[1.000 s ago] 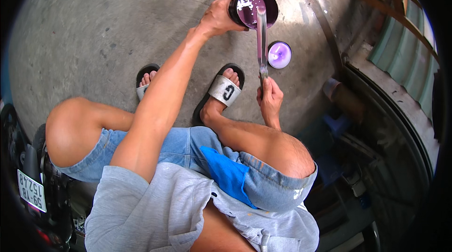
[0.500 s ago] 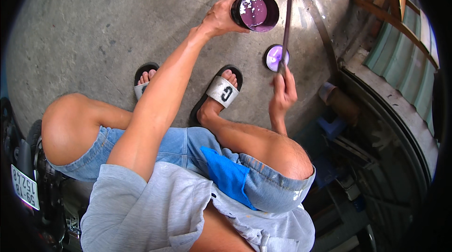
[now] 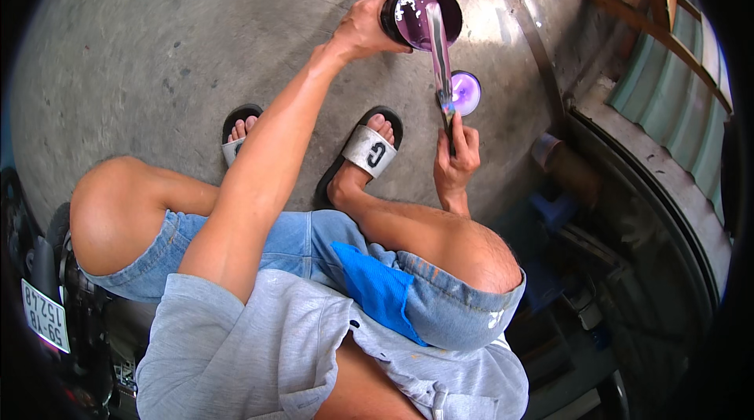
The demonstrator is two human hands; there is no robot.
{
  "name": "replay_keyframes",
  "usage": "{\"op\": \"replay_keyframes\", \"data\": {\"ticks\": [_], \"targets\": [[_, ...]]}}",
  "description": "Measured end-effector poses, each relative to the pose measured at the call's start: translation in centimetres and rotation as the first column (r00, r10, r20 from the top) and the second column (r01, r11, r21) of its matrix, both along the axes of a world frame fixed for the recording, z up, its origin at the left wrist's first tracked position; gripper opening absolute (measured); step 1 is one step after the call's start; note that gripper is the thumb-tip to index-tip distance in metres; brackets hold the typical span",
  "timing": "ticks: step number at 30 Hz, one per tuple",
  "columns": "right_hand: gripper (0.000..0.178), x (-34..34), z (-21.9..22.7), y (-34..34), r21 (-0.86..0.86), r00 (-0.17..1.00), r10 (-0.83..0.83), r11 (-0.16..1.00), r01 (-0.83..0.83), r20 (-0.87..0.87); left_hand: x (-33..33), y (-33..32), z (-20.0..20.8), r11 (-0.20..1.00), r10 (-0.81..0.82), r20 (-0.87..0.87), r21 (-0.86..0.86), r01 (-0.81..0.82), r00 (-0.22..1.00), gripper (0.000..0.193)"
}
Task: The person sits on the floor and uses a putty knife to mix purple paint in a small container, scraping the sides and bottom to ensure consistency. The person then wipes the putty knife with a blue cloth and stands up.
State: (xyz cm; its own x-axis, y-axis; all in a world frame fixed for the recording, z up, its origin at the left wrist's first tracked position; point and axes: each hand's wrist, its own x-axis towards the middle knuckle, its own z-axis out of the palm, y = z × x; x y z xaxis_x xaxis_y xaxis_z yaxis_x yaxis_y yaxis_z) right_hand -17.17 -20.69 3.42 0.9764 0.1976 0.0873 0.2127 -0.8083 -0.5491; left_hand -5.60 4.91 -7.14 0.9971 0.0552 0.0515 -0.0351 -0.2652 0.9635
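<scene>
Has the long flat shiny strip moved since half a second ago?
Yes: the strip swung left, its far end overlapping the cylindrical black can, judged against the round purple disc.

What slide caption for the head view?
Left grip holds a dark can of purple liquid; right grip holds a flat tool, its tip over the can.

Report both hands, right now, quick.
Left hand: closed around the side of a black can.
Right hand: closed on the near end of a long flat tool.
</scene>
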Motion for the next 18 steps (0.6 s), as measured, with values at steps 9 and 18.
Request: {"op": "replay_keyframes", "data": {"ticks": [9, 18], "targets": [[0.042, -3.6, 4.9, -6.9, 0.123, 0.973, -0.067, 0.988, 0.095, -0.219, -0.2, 0.0, -0.4, 0.997, 0.041, 0.022, 0.064, -0.042, 0.999, 0.102], [0.024, 5.5, -2.4, 6.5, 0.635, 0.839, -0.059, 0.625, 0.454, -0.541, -0.1, 0.2, 0.1, 0.999, -0.005, 0.001, 0.044, 0.004, 1.000, 0.107]]}}
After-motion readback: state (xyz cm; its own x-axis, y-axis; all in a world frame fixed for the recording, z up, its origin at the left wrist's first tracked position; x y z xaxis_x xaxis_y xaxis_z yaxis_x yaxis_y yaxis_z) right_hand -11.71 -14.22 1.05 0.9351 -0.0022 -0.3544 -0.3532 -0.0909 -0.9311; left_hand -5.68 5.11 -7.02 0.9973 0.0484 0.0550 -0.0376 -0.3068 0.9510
